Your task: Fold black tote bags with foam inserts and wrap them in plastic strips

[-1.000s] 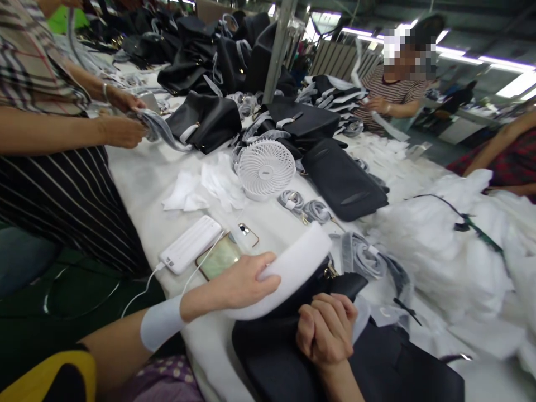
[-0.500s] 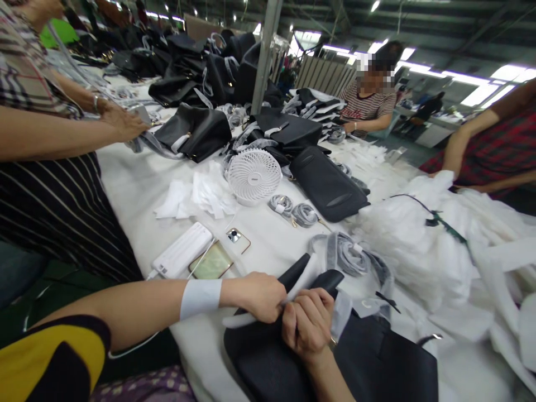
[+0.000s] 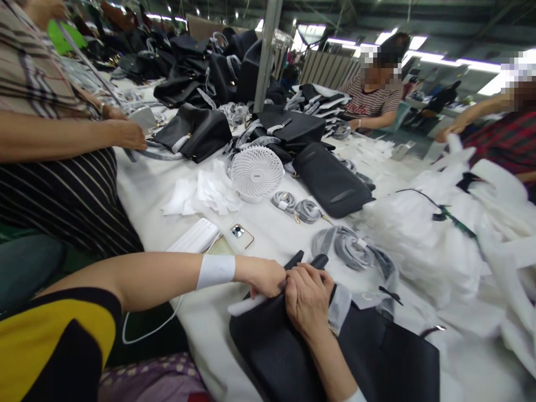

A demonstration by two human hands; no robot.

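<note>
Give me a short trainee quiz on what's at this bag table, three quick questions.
1. True or false: the left hand has a white wristband on its wrist.
2. What does the right hand touch? A: a black handbag; B: a white power bank; C: a mobile phone.
3. Fill the gap: the coiled straps beyond the hands are ____.

Key: 1 true; 2 A; 3 grey.

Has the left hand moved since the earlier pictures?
Yes: the left hand has shifted rightward, toward the right hand, judged against the white desk fan.
</note>
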